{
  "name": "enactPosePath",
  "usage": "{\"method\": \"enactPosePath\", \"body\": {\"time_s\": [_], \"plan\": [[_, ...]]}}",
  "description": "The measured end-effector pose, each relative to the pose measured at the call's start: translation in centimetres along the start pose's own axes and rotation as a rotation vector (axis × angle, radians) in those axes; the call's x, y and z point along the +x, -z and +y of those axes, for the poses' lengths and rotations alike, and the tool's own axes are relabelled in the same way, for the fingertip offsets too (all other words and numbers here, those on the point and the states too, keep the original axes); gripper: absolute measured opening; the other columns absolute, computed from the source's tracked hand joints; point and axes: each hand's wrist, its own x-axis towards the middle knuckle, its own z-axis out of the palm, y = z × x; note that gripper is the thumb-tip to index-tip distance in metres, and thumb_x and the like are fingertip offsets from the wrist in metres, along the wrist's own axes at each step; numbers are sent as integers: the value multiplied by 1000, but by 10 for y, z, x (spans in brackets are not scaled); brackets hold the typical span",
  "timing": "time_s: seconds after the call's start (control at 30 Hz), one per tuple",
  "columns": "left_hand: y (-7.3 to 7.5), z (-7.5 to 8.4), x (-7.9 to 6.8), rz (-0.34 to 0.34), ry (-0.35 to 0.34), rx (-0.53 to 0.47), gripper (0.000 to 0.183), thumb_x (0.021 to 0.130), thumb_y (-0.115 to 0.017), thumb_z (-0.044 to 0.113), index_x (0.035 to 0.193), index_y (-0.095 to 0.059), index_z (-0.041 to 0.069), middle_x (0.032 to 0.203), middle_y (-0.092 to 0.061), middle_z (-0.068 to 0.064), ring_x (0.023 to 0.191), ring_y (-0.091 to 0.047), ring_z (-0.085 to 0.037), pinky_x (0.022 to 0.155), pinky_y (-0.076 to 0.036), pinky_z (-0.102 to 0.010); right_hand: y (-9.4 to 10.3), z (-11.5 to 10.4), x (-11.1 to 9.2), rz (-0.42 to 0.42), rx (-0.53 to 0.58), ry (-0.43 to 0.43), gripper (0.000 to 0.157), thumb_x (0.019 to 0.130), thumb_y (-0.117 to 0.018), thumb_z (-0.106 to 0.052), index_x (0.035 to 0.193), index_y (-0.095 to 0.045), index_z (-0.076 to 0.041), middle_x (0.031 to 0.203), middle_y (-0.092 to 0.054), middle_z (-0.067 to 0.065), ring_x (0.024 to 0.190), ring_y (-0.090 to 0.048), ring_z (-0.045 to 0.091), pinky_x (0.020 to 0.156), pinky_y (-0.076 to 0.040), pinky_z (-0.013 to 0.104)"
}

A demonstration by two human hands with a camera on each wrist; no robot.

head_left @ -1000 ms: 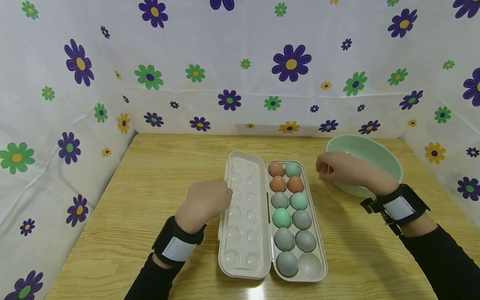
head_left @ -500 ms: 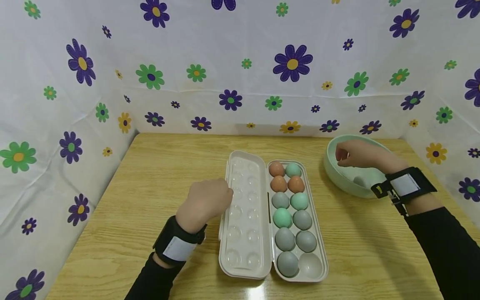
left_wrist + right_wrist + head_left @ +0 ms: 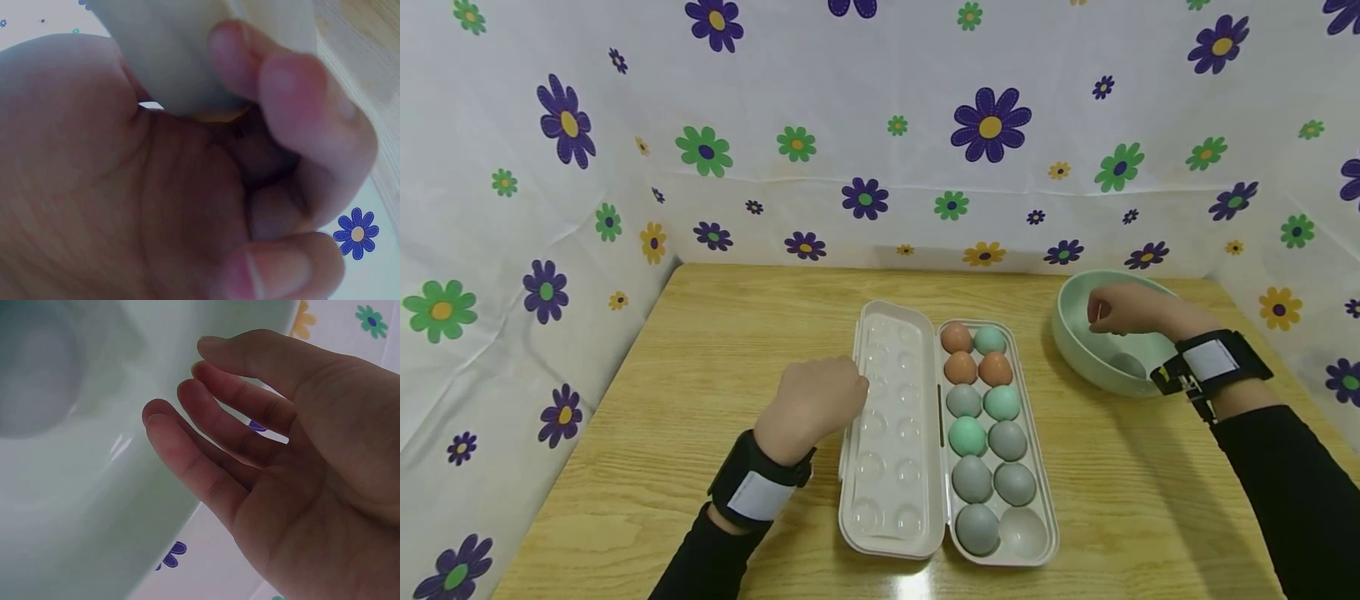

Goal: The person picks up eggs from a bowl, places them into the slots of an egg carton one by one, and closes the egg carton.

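Observation:
In the head view my left hand (image 3: 811,404) grips the left edge of the white lid (image 3: 887,450) of an open egg carton. Its fingers curl round that edge in the left wrist view. Brown, grey and mint-green eggs (image 3: 967,437) sit in two rows in the carton's base (image 3: 1051,542); the near right cup shows bare white. Over a pale green bowl (image 3: 1078,346) hovers my right hand (image 3: 1131,308). The right wrist view shows its fingers loosely bent, with nothing between them. A grey egg (image 3: 1127,364) lies in the bowl, below this hand.
The carton and bowl stand on a light wooden table (image 3: 737,325), the bowl at its far right. A white flower-print cloth (image 3: 820,83) hangs behind and along both sides.
My right hand has moved right, from the bowl's left rim to above its inside, and the grey egg in the bowl has come into sight. My left hand keeps its grip on the lid.

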Motion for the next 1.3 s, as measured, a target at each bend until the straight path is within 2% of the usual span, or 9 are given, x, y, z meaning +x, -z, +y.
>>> {"method": "enactPosePath", "body": {"time_s": [0.17, 0.47, 0.57, 0.67, 0.8, 0.87, 0.93, 1.17, 1.3], "plan": [[-1, 0, 0, -12, -2, 16, 40, 107, -43, 22, 77, -64, 6, 64, -47, -2, 59, -51, -18, 53, -39, -31, 1, 4, 4, -26, 15, -13, 15, 95, -66, -13, 101, -64, 0, 88, -65, 9, 74, -59, 19, 66, -49, 32], [-1, 1, 2, 8, -30, 50, 37, 106, -43, 20, 82, -66, 4, 66, -52, -4, 59, -53, -19, 54, -43, -34, 3, 12, 7, -71, 28, -67, 18, 96, -66, -14, 104, -64, 1, 91, -63, 12, 76, -57, 21, 66, -48, 33], [-1, 1, 2, 7, -30, 58, 36, 106, -44, 20, 83, -67, 3, 67, -53, -4, 60, -53, -20, 54, -45, -35, 2, 14, 7, -107, 34, -86, 21, 96, -67, -16, 105, -64, 2, 94, -64, 13, 78, -59, 22, 68, -52, 34], [-2, 1, 2, 6, -24, 57, 36, 106, -43, 20, 84, -67, 3, 67, -53, -5, 60, -53, -19, 55, -46, -36, 2, 13, 4, -189, 60, -128, 28, 97, -68, -21, 111, -62, 3, 101, -64, 17, 85, -61, 26, 72, -57, 38], [-2, 1, 2, 10, -19, 49, 37, 106, -43, 20, 83, -67, 4, 67, -54, -5, 60, -53, -19, 55, -45, -35, 4, 11, -1, -370, 119, -219, 44, 95, -70, -27, 125, -57, 1, 114, -63, 23, 101, -62, 36, 81, -60, 48], [-3, 1, 2, 10, -19, 44, 37, 106, -43, 20, 82, -67, 4, 67, -54, -4, 60, -53, -19, 55, -45, -35, 4, 10, -3, -442, 147, -268, 48, 94, -70, -27, 130, -55, -1, 119, -61, 25, 107, -61, 39, 83, -59, 50], [-3, 1, 2, 8, -13, 35, 38, 106, -42, 21, 81, -66, 5, 66, -53, -4, 60, -53, -19, 54, -43, -34, 5, 9, -4, -479, 153, -296, 49, 92, -71, -24, 132, -54, -2, 121, -61, 26, 108, -62, 39, 83, -59, 49], [-2, 0, 2, 9, -15, 35, 38, 106, -42, 21, 82, -66, 4, 66, -51, -4, 60, -53, -19, 55, -43, -34, 7, 7, -7, -466, 74, -347, 45, 89, -74, -26, 128, -60, -7, 115, -60, 20, 97, -62, 34, 74, -54, 34], [-2, 0, 2, 9, -18, 41, 37, 105, -43, 20, 82, -66, 4, 65, -51, -4, 59, -52, -19, 55, -45, -35, 7, 7, -8, -458, 60, -339, 43, 88, -75, -23, 124, -62, -5, 107, -59, 15, 93, -60, 30, 73, -52, 32]]}}
